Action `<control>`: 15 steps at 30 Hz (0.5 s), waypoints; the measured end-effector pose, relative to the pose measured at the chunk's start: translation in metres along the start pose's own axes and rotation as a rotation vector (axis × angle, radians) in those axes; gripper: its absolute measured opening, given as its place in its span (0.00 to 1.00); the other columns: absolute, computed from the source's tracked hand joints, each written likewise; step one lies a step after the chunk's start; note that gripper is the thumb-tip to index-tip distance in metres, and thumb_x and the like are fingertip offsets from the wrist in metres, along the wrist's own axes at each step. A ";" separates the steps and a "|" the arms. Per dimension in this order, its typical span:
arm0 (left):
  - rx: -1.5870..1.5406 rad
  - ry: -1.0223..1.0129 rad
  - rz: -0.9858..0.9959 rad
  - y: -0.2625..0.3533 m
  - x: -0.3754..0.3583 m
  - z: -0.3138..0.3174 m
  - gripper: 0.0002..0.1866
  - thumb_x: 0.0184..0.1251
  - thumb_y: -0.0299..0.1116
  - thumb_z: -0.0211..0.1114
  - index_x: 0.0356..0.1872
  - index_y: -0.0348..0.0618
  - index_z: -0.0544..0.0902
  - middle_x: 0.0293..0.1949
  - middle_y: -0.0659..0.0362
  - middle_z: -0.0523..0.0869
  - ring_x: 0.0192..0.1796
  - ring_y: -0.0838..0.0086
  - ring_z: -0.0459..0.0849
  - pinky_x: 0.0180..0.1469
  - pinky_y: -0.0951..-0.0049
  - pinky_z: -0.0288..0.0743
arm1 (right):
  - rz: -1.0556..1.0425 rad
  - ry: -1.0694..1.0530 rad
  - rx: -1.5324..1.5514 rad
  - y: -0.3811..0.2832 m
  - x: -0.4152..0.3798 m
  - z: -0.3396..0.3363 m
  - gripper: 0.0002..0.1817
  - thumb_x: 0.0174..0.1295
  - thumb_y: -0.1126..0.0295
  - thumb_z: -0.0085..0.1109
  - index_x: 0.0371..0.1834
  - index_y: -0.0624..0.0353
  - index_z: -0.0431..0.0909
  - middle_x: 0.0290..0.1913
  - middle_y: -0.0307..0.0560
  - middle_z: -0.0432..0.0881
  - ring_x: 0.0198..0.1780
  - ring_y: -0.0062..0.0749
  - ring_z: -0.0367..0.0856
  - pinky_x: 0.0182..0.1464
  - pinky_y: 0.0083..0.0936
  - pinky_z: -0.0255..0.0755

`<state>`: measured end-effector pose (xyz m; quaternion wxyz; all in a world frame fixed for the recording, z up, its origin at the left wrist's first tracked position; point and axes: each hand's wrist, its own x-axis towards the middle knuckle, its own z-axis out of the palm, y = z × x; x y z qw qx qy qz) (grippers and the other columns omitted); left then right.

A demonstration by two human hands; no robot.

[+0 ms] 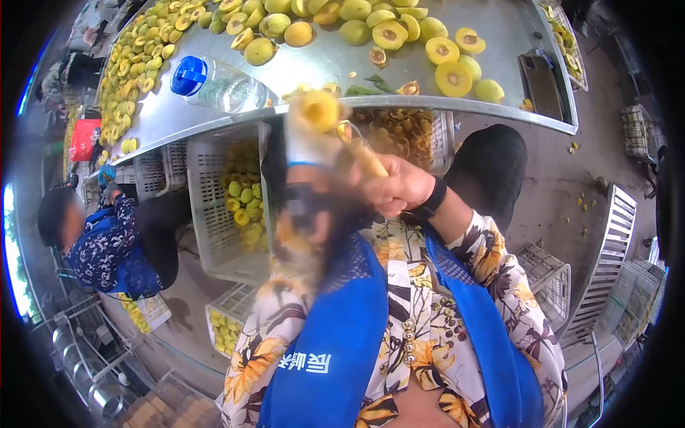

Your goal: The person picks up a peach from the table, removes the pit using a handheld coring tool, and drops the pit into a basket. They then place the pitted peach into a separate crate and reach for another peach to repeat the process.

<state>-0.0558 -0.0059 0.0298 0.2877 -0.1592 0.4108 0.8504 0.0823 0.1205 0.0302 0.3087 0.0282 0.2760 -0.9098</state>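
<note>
My left hand, in a pale glove and smeared by motion, grips a yellow peach half by the table's front edge, its hollow side showing. Just right of it, my right hand is bare and wears a dark watch. It is closed round the wooden handle of a pitting tool, whose looped metal end is close to the peach half. Beyond both hands, halved peaches lie cut side up and down on the metal table. A few pits and a green leaf lie nearer the edge.
A clear bottle with a blue lid and a phone lie on the table. Below are a crate of peach halves and a bin of brownish scraps. Another person sits at left. Crates stand at right.
</note>
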 end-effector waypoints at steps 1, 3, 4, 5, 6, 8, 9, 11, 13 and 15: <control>-0.061 0.160 0.013 0.021 -0.007 -0.009 0.23 0.64 0.54 0.46 0.39 0.42 0.73 0.28 0.56 0.78 0.27 0.67 0.78 0.16 0.77 0.67 | -0.003 -0.047 0.039 0.004 0.001 -0.005 0.14 0.54 0.75 0.53 0.45 0.59 0.68 0.18 0.40 0.67 0.14 0.23 0.65 0.15 0.23 0.60; 0.091 0.029 0.142 0.058 -0.020 -0.056 0.22 0.64 0.49 0.51 0.44 0.39 0.75 0.31 0.56 0.80 0.30 0.66 0.79 0.20 0.76 0.71 | -0.017 0.304 -0.686 0.003 0.003 -0.008 0.17 0.54 0.73 0.52 0.49 0.59 0.67 0.21 0.48 0.73 0.22 0.35 0.73 0.24 0.30 0.67; 0.610 0.175 0.424 0.070 -0.019 -0.074 0.20 0.60 0.48 0.57 0.41 0.39 0.79 0.34 0.55 0.82 0.34 0.65 0.81 0.29 0.72 0.74 | -0.028 0.483 -1.038 0.004 0.006 -0.011 0.19 0.55 0.72 0.52 0.51 0.59 0.66 0.23 0.52 0.75 0.26 0.41 0.77 0.29 0.34 0.71; 1.137 0.496 0.633 0.083 -0.018 -0.092 0.18 0.57 0.46 0.63 0.37 0.40 0.82 0.37 0.55 0.83 0.39 0.64 0.83 0.38 0.67 0.77 | 0.010 0.556 -1.490 0.012 0.010 -0.029 0.23 0.54 0.68 0.52 0.55 0.58 0.65 0.31 0.61 0.79 0.40 0.54 0.77 0.44 0.40 0.70; 1.656 0.670 0.807 0.094 -0.014 -0.109 0.18 0.56 0.44 0.63 0.38 0.40 0.83 0.40 0.54 0.84 0.43 0.63 0.82 0.45 0.69 0.74 | 0.013 0.573 -1.504 0.019 0.011 -0.035 0.23 0.54 0.67 0.52 0.54 0.59 0.65 0.32 0.62 0.79 0.40 0.56 0.77 0.44 0.40 0.70; 1.853 0.596 0.972 0.103 -0.018 -0.062 0.18 0.53 0.42 0.64 0.41 0.42 0.82 0.43 0.52 0.82 0.46 0.61 0.81 0.48 0.65 0.73 | 0.023 0.601 -1.546 0.023 0.015 -0.044 0.24 0.54 0.64 0.53 0.54 0.61 0.65 0.34 0.63 0.79 0.40 0.58 0.77 0.43 0.42 0.71; 1.783 0.454 1.018 0.101 -0.004 -0.046 0.18 0.53 0.42 0.63 0.41 0.42 0.82 0.43 0.52 0.82 0.45 0.59 0.80 0.48 0.64 0.72 | -0.030 0.652 -1.490 0.028 0.019 -0.044 0.23 0.52 0.64 0.55 0.50 0.62 0.66 0.33 0.63 0.79 0.38 0.58 0.77 0.41 0.42 0.71; 1.677 0.127 1.093 0.090 0.038 -0.009 0.18 0.54 0.44 0.61 0.42 0.43 0.82 0.43 0.51 0.82 0.46 0.57 0.79 0.48 0.63 0.72 | -0.142 0.763 -1.383 0.037 0.026 -0.040 0.22 0.48 0.65 0.60 0.43 0.66 0.68 0.30 0.64 0.78 0.35 0.58 0.78 0.38 0.44 0.72; 1.777 -0.079 1.142 0.072 0.081 0.034 0.21 0.55 0.46 0.58 0.45 0.45 0.80 0.46 0.50 0.80 0.48 0.56 0.78 0.50 0.61 0.71 | -0.163 0.811 -1.377 0.038 0.023 -0.043 0.24 0.48 0.65 0.60 0.46 0.66 0.65 0.30 0.65 0.78 0.35 0.58 0.78 0.38 0.45 0.71; 1.906 -0.109 1.162 0.060 0.103 0.060 0.22 0.55 0.47 0.58 0.48 0.45 0.78 0.47 0.49 0.79 0.49 0.56 0.78 0.51 0.61 0.71 | -0.167 0.846 -1.397 0.037 0.016 -0.048 0.28 0.48 0.64 0.61 0.50 0.65 0.61 0.31 0.66 0.78 0.36 0.60 0.78 0.39 0.46 0.71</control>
